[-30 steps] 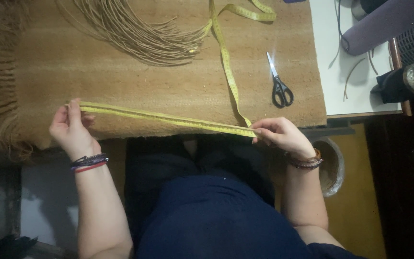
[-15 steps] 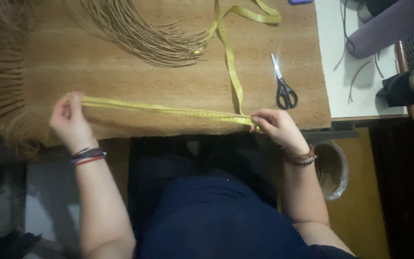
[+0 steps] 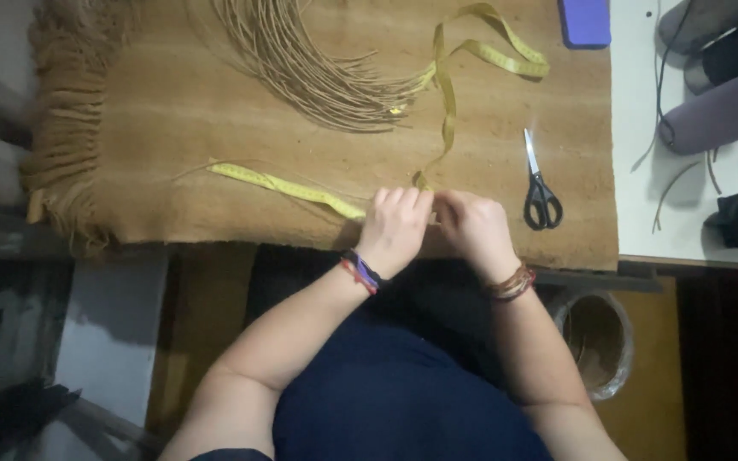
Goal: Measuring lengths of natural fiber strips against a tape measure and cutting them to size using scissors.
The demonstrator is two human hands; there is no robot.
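Hidden and cropped parts, head view

Tape measure (image 3: pixel 288 186) runs under left hand (image 3: pixel 395 229) and right hand (image 3: pixel 471 229); fingertips and grip unseen. Blue phone (image 3: pixel 584 20) and cord bundle (image 3: pixel 301 60) cut by top edge.

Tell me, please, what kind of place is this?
Probably a home craft or weaving table. A brown woven mat with a fringe covers it, and a bundle of cords, a yellow measuring tape and scissors lie on it near both hands.

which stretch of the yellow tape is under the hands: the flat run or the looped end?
The flat run: it lies straight on the brown mat and ends under the left hand. The looped end curls at the far edge, beside the cord bundle.
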